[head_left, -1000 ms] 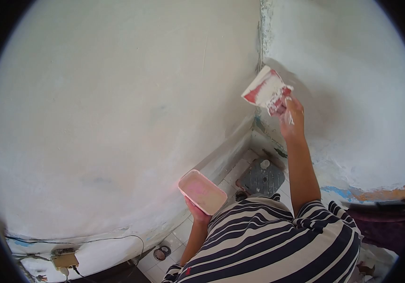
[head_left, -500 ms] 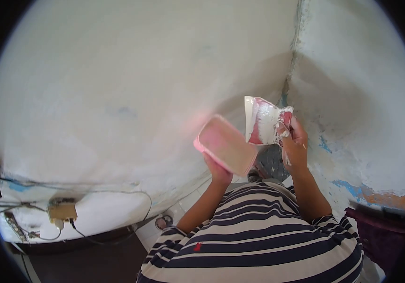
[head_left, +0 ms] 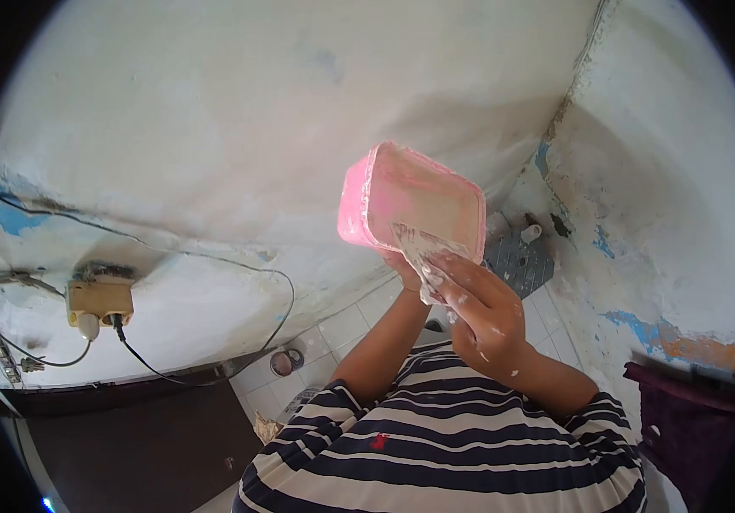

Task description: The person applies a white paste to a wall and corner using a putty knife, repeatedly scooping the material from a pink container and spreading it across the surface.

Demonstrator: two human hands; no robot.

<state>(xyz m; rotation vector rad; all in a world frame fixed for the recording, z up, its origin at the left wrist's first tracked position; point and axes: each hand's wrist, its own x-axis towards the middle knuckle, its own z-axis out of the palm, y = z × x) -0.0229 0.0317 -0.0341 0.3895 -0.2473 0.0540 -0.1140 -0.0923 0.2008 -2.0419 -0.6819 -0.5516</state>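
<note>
My left hand (head_left: 403,274) grips a pink plastic tub (head_left: 354,205) from below, with its opening tilted toward me. Whitish putty smears the tub's inside and rim. In my right hand (head_left: 485,315), which is spattered with putty, is a putty scraper (head_left: 419,253) coated in the same stuff. The scraper's blade lies over the tub's near edge, its tip at the opening. My right fingers partly cover the scraper's handle end, and the tub hides most of my left fingers.
A patchy whitish wall (head_left: 213,145) stands ahead, meeting another at a corner on the right with peeling paint (head_left: 667,335). At left are a socket box (head_left: 100,301) with cables and a dark surface (head_left: 128,445). A grey stool (head_left: 523,267) and purple cloth (head_left: 684,419) are at right.
The scraper has turned and come down from the right to the tub's near edge. The tub has risen slightly and tilted, and the view has shifted.
</note>
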